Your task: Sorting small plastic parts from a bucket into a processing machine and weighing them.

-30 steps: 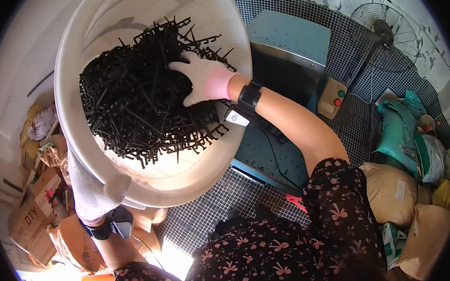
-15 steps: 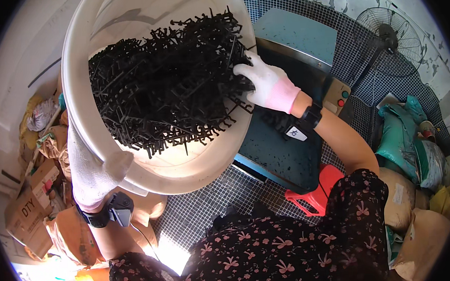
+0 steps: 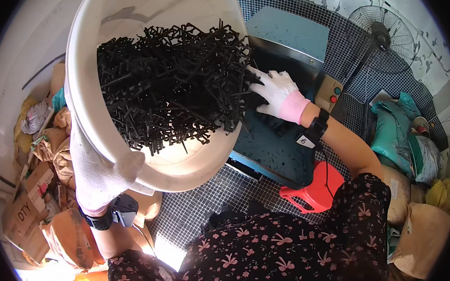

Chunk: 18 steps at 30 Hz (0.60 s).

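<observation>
Black pieces (image 3: 175,81): a tangled heap inside the tilted white tub (image 3: 178,174), reaching its right lip
Left hand (image 3: 100,171): gloved, gripping the tub's near-left rim
Right hand (image 3: 279,93): gloved, fingers spread — beside the heap, above the blue-green machine (image 3: 277,150); contact with pieces, cannot tell
Red container (image 3: 320,186): just beside the machine's near corner

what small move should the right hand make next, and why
Perhaps curl the right hand around the nearest black pieces: it is open beside the pile at the right side of the white tub, while the left hand holds the tub's near-left rim.
</observation>
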{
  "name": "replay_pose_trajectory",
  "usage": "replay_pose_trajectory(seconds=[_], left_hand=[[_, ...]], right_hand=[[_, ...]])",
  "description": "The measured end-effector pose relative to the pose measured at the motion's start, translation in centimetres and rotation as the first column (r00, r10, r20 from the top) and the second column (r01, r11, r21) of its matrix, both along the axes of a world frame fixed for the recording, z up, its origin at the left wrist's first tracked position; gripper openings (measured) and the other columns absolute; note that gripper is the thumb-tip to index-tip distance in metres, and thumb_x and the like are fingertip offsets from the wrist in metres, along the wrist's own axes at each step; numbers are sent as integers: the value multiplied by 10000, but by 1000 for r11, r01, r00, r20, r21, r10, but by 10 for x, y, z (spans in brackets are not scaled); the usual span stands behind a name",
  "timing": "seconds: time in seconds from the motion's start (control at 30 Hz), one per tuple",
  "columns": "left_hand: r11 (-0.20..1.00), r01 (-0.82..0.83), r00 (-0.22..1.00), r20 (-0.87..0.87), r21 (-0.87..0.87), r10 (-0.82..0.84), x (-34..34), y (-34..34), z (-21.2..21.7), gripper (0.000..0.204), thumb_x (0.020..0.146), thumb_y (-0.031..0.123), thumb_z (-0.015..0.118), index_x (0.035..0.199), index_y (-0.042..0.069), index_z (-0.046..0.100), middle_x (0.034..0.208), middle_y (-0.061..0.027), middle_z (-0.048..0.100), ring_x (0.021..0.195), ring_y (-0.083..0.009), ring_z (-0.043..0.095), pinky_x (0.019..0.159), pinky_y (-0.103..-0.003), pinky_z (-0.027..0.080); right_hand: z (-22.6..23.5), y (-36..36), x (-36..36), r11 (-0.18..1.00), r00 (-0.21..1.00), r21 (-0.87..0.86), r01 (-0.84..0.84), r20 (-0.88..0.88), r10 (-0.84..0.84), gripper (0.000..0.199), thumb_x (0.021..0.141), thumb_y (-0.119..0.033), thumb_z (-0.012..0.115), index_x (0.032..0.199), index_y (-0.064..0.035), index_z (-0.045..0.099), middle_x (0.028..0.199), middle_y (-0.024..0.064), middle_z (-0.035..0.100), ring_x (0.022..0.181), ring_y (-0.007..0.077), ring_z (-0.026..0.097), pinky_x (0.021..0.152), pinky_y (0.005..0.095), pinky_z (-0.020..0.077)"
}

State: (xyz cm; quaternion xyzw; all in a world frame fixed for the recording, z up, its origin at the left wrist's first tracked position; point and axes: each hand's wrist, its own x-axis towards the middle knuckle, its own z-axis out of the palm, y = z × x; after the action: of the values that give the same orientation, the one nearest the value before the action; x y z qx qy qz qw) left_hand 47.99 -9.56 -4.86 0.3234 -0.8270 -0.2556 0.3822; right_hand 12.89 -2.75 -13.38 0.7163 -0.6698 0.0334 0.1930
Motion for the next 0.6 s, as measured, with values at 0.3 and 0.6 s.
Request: replay_pose_trajectory(seconds=[0.3,0.6], left_hand=[[948,21,1000,14,-318,-18,-3,12,-15,743,533,36,663,1193,-30,330,817,-48,451,663,-118,469,592,-248,418],[991,42,995,-81,-128,-52,-9,7,-21,745,536,33,644,1202,-32,315,808,-40,448,645,-110,458,586,-229,411]], right_hand=[[3,-2,-24,983,891,-151,-100,427,157,529,595,-193,730,1081,-123,533,1263,162,389,1073,326,466,882,368,409],[11,-4,-37,909,915,224,352,122,-385,409,698,-240,661,1071,-122,541,1046,130,535,950,301,545,763,377,462]])
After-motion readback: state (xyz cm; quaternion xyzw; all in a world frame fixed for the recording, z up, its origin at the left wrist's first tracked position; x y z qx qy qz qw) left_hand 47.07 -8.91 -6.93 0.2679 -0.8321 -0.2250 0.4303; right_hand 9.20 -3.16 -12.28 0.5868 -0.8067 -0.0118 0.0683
